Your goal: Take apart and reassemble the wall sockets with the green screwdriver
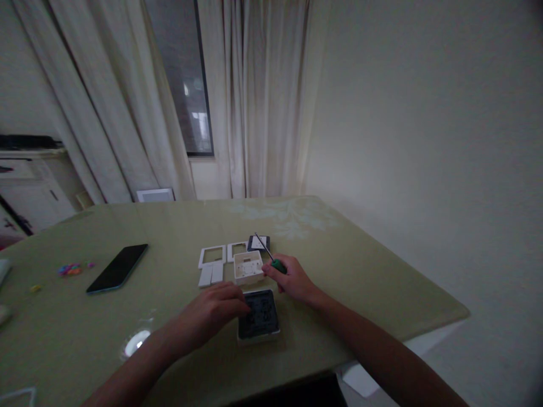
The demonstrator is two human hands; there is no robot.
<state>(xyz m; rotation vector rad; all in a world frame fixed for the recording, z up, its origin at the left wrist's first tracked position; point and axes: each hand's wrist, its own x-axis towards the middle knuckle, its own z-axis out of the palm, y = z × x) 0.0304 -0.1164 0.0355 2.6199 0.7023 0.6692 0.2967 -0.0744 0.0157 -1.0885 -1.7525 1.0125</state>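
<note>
In my right hand (292,277) is a screwdriver with a green handle (279,265), its thin shaft tilted up and to the left. The fingers of my left hand (218,308) are bent together over the left side of a dark panel (262,316) set in a white square housing; anything pinched in them is too small to make out. Just beyond lies a white open wall box (248,267). Around it are a white square frame (202,255), a second frame (230,252), white rocker plates (211,275) and a dark plate with a white centre (258,243).
A dark tablet or phone (119,268) lies on the green tabletop (182,226) to the left. Small coloured pieces (70,269) are beside it. A bright round spot (138,342) shows near my left forearm. A wall (424,141) rises along the right.
</note>
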